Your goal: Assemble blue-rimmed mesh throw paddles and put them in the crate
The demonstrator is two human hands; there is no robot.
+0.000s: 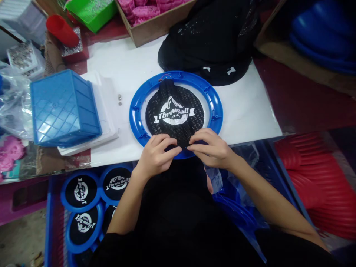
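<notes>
A blue plastic ring (pixel 134 118) lies on the white-covered table. Inside it is a black mesh disc (pixel 152 109) with a white "Throw Ball" print, its top edge bunched at the ring's far side. My left hand (pixel 160 154) pinches the near edge of the mesh, left of centre, over the ring's near rim. Close beside it on the right, my right hand (pixel 213 149) pinches the same edge. The fingertips of both hands nearly meet, and part of the near rim is hidden beneath them.
Black mesh pieces (pixel 205 44) are piled behind the ring. An upturned blue basket (pixel 63 107) stands at left near small metal discs (pixel 119 100). Finished blue discs (pixel 80 191) lie in a crate below left; red rings (pixel 319 185) are stacked at right.
</notes>
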